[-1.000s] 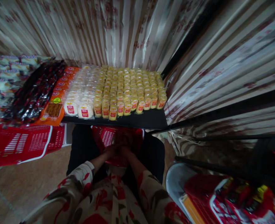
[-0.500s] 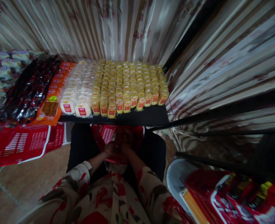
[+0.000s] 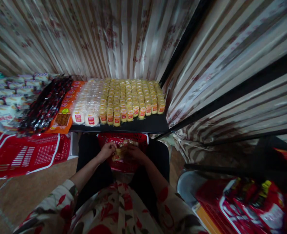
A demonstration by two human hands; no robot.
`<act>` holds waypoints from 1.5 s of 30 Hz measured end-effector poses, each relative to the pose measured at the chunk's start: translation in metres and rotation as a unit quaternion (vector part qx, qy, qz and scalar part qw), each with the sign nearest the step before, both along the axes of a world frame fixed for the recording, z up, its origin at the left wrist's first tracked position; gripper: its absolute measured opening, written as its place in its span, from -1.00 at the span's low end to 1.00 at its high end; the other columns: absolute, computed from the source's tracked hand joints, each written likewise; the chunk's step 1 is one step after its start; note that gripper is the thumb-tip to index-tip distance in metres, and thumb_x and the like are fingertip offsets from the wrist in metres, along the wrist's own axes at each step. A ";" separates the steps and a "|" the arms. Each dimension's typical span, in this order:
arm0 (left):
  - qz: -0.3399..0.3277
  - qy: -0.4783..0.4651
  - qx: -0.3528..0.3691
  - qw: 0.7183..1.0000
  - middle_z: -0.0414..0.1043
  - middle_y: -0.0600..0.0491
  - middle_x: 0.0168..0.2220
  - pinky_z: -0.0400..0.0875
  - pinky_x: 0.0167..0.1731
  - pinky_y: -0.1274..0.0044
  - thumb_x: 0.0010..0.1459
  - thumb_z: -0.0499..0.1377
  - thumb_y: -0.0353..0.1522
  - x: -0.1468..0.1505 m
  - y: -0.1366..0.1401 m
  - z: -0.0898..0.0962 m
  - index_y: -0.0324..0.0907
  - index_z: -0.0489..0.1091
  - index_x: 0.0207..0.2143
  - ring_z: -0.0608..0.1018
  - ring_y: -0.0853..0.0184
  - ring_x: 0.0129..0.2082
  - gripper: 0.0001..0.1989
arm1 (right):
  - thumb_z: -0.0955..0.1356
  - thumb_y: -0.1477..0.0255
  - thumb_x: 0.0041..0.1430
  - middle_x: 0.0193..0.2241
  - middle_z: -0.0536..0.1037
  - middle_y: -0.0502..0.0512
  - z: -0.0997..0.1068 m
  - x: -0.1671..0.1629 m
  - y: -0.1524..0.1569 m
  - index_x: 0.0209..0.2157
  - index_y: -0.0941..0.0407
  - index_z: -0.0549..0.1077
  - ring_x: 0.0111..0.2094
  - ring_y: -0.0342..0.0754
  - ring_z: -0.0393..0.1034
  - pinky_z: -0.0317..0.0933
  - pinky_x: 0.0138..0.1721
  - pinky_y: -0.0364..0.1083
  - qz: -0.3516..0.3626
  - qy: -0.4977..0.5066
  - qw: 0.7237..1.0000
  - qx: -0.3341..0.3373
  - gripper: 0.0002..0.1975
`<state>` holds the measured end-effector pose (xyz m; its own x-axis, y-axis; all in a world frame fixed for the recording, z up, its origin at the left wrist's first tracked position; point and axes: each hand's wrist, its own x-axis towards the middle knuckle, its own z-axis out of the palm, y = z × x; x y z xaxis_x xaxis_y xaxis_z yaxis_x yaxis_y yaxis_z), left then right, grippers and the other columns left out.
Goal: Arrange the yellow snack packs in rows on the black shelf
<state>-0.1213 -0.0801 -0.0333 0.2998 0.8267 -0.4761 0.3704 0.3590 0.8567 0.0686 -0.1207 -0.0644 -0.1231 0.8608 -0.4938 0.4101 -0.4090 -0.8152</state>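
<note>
Between my knees, a red plastic basket [image 3: 131, 166] sits below both hands. My left hand [image 3: 107, 151] is closed, its fingertips pinching at the left side of a small yellow snack packet [image 3: 118, 154]. My right hand [image 3: 135, 153] is closed around the right end of that packet; shadow hides part of its fingers. Another small wrapped piece shows just above the right hand, too dim to make out. Straight ahead, rows of yellow snack packets [image 3: 131, 100] stand on a black shelf [image 3: 143, 125].
Left of the yellow rows are white-wrapped packets [image 3: 91, 118], an orange bag [image 3: 63, 120], dark red-black packets [image 3: 47, 104] and white-blue packets [image 3: 10, 97]. Red baskets [image 3: 33, 152] stand on the left floor. At right are a grey stool [image 3: 188, 183] and red packages [image 3: 260, 204]. Striped curtains hang behind.
My hands have moved apart from close together, and the yellow packet between them now shows. The camera view has shifted, so the shelf sits slightly lower in it.
</note>
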 end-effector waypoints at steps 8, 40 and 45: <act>-0.022 -0.090 0.037 0.995 0.22 0.25 -0.71 0.14 -0.64 0.70 -0.10 0.04 -0.44 0.005 -0.004 0.046 -0.21 0.25 -0.51 0.31 0.53 -0.71 -0.97 | 0.44 0.27 -0.09 -0.20 0.52 0.08 0.060 0.021 -0.016 -0.07 0.10 0.39 -0.22 -0.11 0.43 0.28 -0.15 -0.10 -0.111 0.317 0.942 0.023 -0.50; 0.159 -0.157 -0.266 0.938 0.36 0.10 -0.66 0.21 -0.81 0.78 -0.11 -0.04 -0.67 0.080 0.026 0.110 -0.35 0.29 -0.28 0.39 0.51 -0.78 -0.69 | 0.23 0.56 0.00 0.04 0.40 0.13 0.108 0.056 -0.016 0.11 0.07 0.27 0.08 -0.01 0.24 0.15 0.12 0.06 -0.134 -0.068 0.919 0.365 -0.43; 0.113 -0.140 -0.270 0.946 0.37 0.08 -0.64 0.28 -0.75 0.78 -0.07 -0.03 -0.65 0.106 0.042 0.113 -0.35 0.29 -0.29 0.40 0.52 -0.76 -0.74 | 0.29 0.49 0.09 0.16 0.25 0.17 0.102 0.059 -0.016 0.12 0.07 0.28 0.17 0.09 0.10 0.09 0.16 0.14 -0.104 -0.224 0.858 0.451 -0.49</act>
